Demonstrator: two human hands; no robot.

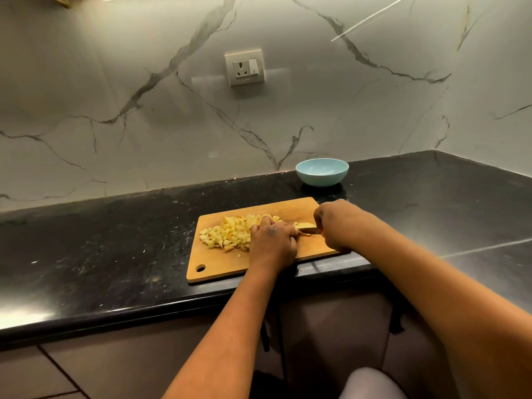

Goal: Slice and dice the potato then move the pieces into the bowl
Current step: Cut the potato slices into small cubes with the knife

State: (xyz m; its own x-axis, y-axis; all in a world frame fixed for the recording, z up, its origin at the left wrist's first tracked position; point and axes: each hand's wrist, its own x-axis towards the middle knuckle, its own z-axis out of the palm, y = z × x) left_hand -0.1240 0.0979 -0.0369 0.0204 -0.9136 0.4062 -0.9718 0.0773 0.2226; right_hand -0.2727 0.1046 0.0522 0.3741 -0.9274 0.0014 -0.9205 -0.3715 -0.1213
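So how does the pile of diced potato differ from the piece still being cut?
The diced pile is many small cubes lying loose on the board's left part; the uncut piece is one larger chunk, held by the left hand beside the knife. Both are pale yellow and on the board, not in the bowl.

Bare forearms, no sleeves; pale trousers.

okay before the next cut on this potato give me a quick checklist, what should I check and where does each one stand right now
1. Left hand steadies the uncut potato piece: ok.
2. Right hand grips the knife: ok.
3. Left fingertips clear of the blade: cannot tell, hidden.
4. Cutting board fully on the counter: not ok, near corner at the edge.
5. Diced pile out of the way: ok.
6. Bowl empty, nearby: ok.
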